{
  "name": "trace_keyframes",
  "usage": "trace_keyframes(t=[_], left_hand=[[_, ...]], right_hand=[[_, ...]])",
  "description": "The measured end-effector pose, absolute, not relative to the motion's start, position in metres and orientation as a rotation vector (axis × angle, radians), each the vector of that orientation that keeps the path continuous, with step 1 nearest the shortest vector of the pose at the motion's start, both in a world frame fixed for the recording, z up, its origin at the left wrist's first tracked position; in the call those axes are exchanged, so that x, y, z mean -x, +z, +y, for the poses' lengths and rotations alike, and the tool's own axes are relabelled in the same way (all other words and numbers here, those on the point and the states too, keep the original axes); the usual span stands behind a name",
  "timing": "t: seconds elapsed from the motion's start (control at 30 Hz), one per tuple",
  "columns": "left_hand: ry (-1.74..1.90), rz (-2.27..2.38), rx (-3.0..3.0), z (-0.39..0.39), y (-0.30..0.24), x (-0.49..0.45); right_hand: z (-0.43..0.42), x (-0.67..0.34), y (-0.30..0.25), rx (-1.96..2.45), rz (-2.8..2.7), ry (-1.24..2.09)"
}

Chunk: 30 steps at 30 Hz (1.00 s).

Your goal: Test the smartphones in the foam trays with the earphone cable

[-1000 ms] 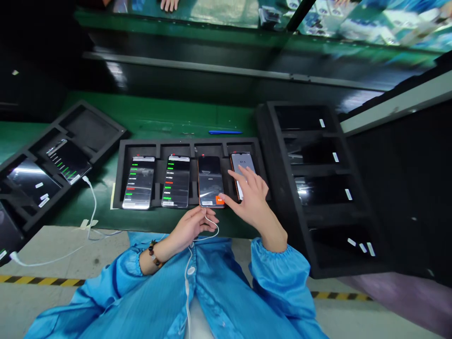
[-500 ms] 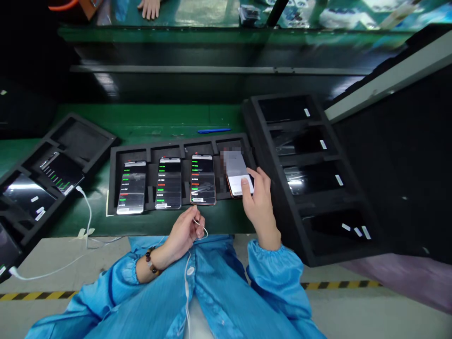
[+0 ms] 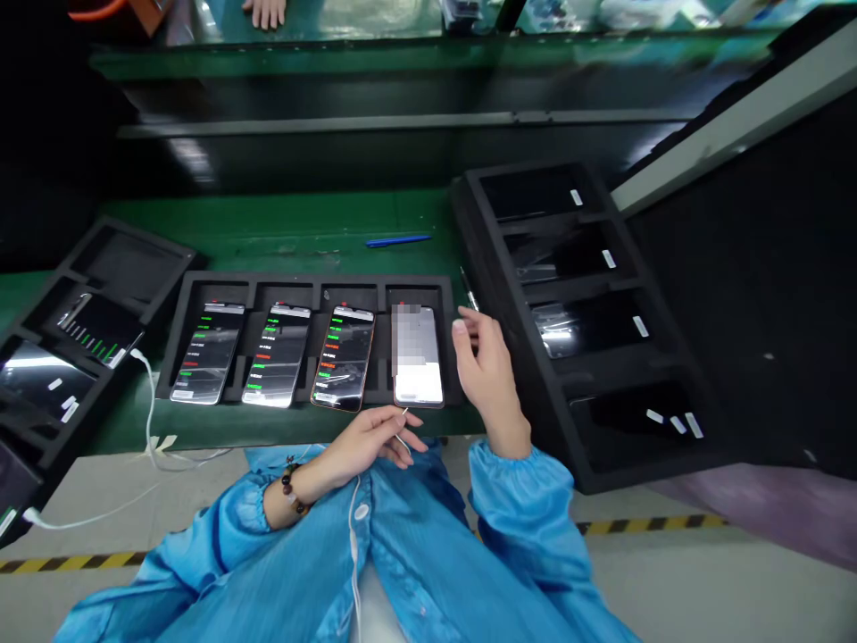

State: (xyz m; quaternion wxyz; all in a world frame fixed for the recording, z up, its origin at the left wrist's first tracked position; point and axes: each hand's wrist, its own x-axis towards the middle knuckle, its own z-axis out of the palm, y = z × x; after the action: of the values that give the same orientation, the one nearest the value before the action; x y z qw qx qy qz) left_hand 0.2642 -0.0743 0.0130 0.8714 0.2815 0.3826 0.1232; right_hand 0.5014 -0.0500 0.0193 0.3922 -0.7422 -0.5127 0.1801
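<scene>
A black foam tray [image 3: 178, 308] on the green bench holds several phones side by side with lit screens. My right hand [image 3: 487, 371] rests at the right edge of the rightmost phone [image 3: 416, 355], fingers loosely curled, holding nothing I can see. My left hand [image 3: 371, 438] hovers at the bench's front edge below the third phone [image 3: 343, 357], its fingers pinched on the end of a thin white cable [image 3: 354, 509] that runs down over my blue coat. A beaded bracelet sits on my left wrist.
A tall black foam tray [image 3: 603, 464] with dark phones lies to the right. Another foam tray [image 3: 127, 263] at the left holds a phone on a white cable [image 3: 151, 406]. A blue pen [image 3: 397, 239] lies behind. Another person's hand [image 3: 266, 12] shows at the top.
My right hand stopped tapping the rightmost phone and moved to its right edge. The phone now lies flat in its slot. My left hand keeps the cable end and shifted slightly right.
</scene>
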Motion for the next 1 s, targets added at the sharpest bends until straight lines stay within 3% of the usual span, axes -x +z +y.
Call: trace_keyframes(t=[0.27, 1.0], left_hand=[[0.343, 0.828, -0.576, -0.085, 0.016, -0.271], [0.442, 0.977, -0.479, -0.084, 0.017, -0.291]], right_hand=[[0.006, -0.494, 0.007, 1.774, -1.564, 0.312], [0.007, -0.494, -0.001, 1.784, -1.493, 0.383]])
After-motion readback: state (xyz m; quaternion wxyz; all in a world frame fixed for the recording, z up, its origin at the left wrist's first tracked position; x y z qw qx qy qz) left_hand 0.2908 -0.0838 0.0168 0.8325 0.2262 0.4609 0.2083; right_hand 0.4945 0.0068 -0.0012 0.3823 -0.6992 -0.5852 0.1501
